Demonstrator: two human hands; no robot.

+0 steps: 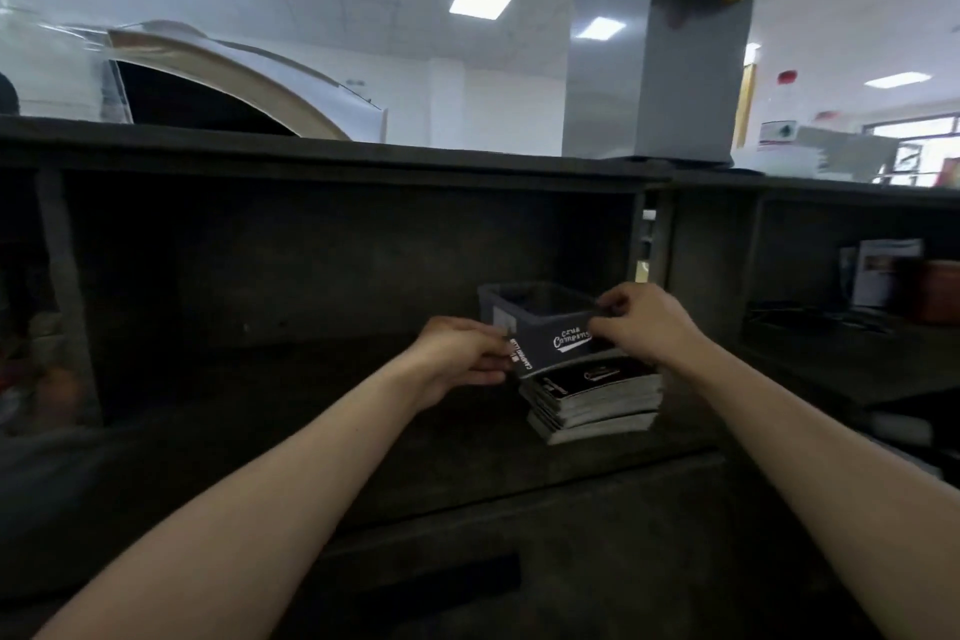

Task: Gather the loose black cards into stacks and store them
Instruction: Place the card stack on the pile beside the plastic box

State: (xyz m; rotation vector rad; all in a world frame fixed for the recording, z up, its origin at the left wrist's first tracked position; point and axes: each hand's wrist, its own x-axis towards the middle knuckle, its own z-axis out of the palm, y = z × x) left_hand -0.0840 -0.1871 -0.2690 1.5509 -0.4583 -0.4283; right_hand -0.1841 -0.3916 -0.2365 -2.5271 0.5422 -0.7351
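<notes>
My left hand point(457, 353) and right hand point(641, 322) each pinch 1 end of a black card point(558, 346) | it hangs just above the card stack point(597, 403) on the shelf point(311, 405), before the plastic bin point(524, 299) | best: square edges, lower flat.

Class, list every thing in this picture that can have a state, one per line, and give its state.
left hand: pinches the left end of the held cards.
right hand: pinches their right end.
held cards: lifted just above the card stack.
card stack: resting on the shelf, edges uneven.
grey bin: lid off, behind the cards; contents unclear.
</notes>
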